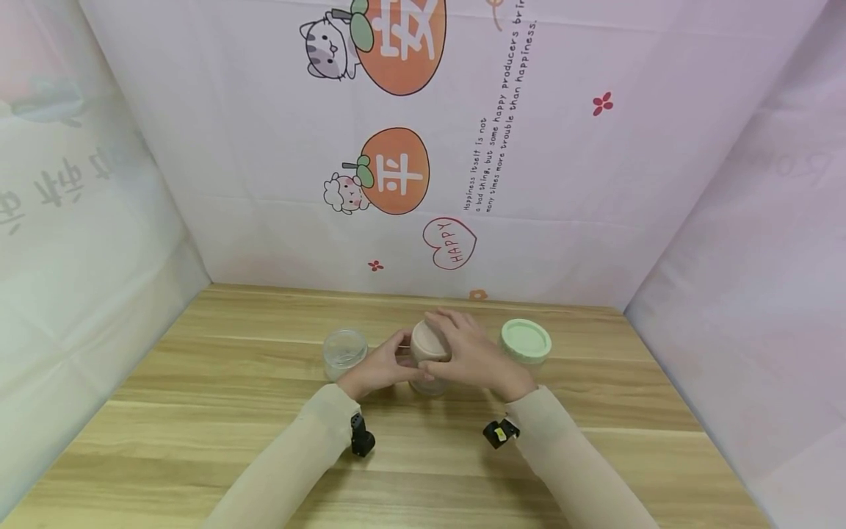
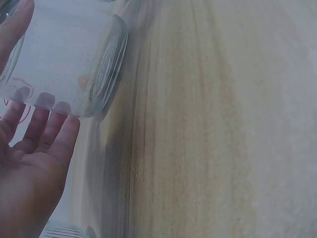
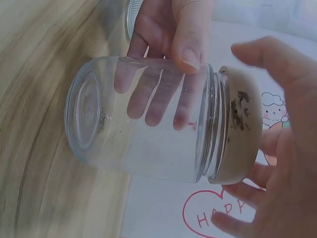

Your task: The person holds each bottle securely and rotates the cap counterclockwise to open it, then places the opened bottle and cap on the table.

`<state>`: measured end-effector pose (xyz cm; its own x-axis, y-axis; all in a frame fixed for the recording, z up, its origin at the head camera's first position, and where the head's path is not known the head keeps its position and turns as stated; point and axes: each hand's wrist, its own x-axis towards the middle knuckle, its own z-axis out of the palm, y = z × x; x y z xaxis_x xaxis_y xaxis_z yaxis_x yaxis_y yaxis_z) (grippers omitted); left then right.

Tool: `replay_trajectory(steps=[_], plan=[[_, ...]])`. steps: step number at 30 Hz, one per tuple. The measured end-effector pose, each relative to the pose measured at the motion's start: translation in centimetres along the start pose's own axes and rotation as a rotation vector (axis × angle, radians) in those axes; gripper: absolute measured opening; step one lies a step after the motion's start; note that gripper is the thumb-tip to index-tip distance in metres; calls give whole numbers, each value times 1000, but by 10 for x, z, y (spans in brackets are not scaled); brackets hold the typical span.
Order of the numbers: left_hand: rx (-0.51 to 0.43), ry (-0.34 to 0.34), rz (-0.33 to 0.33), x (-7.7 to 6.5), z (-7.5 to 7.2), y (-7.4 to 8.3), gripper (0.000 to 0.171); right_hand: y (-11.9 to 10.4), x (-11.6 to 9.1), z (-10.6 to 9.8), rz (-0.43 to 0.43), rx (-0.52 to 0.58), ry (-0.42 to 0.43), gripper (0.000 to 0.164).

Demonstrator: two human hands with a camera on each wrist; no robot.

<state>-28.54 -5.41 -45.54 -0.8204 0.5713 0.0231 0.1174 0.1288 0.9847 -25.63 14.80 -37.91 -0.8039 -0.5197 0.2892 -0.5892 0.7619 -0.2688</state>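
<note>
A clear glass jar (image 3: pixel 148 129) with a beige lid (image 1: pixel 428 342) stands in the middle of the table. My left hand (image 1: pixel 381 367) holds the jar's side, its thumb in front and several fingers (image 3: pixel 163 94) showing through the glass in the right wrist view. Around the lid, my right hand (image 1: pixel 476 355) is spread loosely; its thumb (image 3: pixel 252 52) stands a little off the rim and the fingers reach past the far side. Dark marks show on the lid's side. The jar (image 2: pixel 59 54) also fills the upper left of the left wrist view, with small specks on its glass.
To the left stands a clear glass jar without a lid (image 1: pixel 344 351). A jar with a pale green lid (image 1: pixel 525 339) stands at the right, beside my right wrist. A printed cloth (image 1: pixel 529 242) hangs behind the wooden table (image 1: pixel 423 470), and cloth walls flank both sides.
</note>
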Motion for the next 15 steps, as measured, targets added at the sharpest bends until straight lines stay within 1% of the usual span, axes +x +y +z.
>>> replay_trajectory(steps=[5, 6, 10, 15], plan=[[2, 4, -9, 0, 0, 0, 89, -2, 1, 1, 11, -135, 57, 88], [2, 5, -11, -2, 0, 2, 89, -2, 1, 1, 9, -148, 67, 89], [13, 12, -15, -1, 0, 2, 87, -4, 0, 1, 26, -199, 97, 92], [21, 22, -23, -1, 0, 2, 86, -8, -2, 0, 77, -246, 91, 94]])
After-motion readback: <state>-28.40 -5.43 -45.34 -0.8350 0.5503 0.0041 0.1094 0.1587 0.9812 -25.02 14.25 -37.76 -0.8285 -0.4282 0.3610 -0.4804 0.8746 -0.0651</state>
